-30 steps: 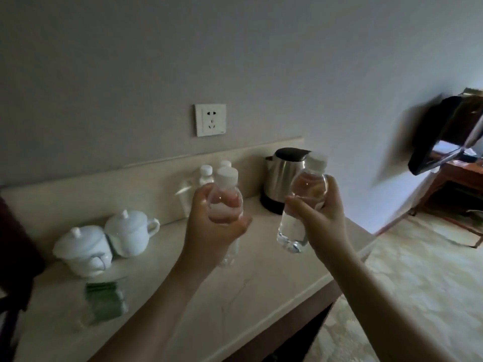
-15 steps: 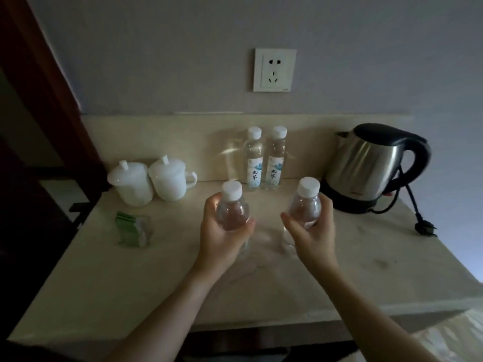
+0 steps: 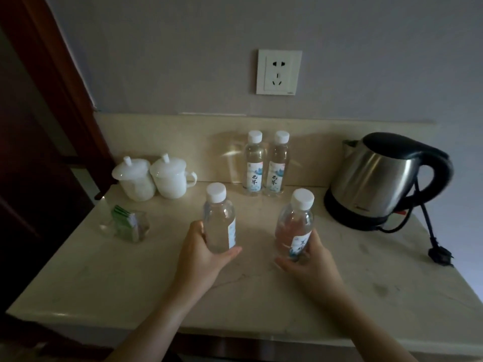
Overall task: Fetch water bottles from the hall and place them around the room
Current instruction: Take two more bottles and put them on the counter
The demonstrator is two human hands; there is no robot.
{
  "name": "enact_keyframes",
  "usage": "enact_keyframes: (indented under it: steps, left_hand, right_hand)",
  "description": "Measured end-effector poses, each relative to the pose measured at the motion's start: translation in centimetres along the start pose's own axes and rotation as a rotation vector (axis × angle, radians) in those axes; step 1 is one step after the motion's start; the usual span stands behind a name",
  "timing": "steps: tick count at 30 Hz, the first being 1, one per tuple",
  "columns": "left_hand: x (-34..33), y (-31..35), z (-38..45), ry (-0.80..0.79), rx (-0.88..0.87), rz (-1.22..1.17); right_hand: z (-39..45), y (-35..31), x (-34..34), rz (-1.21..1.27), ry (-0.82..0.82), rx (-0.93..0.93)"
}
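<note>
My left hand (image 3: 200, 250) grips the lower part of a clear water bottle (image 3: 219, 220) with a white cap, held upright just above or on the beige marble counter (image 3: 261, 288). My right hand (image 3: 311, 259) holds a second clear bottle (image 3: 295, 226) by its base, tilted slightly left, its label facing me. Whether either base touches the counter I cannot tell. Two more labelled bottles (image 3: 253, 163) (image 3: 277, 163) stand side by side against the backsplash, behind my hands.
A steel kettle (image 3: 379, 178) with black handle sits at the right, its cord and plug (image 3: 440, 254) lying near the right edge. Two white lidded cups (image 3: 156, 177) stand at back left, a glass holder of green packets (image 3: 125, 226) before them. A wall socket (image 3: 279, 71) is above.
The view swung to face the counter squarely. Both hands came down with their bottles from chest height to the counter surface, and my grips slid lower on the bottles.
</note>
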State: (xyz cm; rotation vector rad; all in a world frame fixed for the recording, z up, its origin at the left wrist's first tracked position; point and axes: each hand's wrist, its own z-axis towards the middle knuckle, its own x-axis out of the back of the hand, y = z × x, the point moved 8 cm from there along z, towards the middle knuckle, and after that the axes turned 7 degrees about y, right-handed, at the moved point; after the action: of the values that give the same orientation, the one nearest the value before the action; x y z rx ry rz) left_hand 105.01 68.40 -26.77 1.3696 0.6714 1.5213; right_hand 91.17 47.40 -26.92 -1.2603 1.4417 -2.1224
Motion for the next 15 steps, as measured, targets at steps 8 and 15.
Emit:
enact_keyframes:
  steps: [8, 15]
  left_hand:
    - [-2.3, -2.2, 6.3, -0.006, 0.063, -0.137]
    - [-5.7, -1.3, 11.0, -0.004, 0.029, -0.204]
  right_hand:
    - [6.2, 1.5, 2.0, -0.044, 0.271, -0.081]
    - [11.2, 2.2, 2.7, -0.001, 0.413, -0.098]
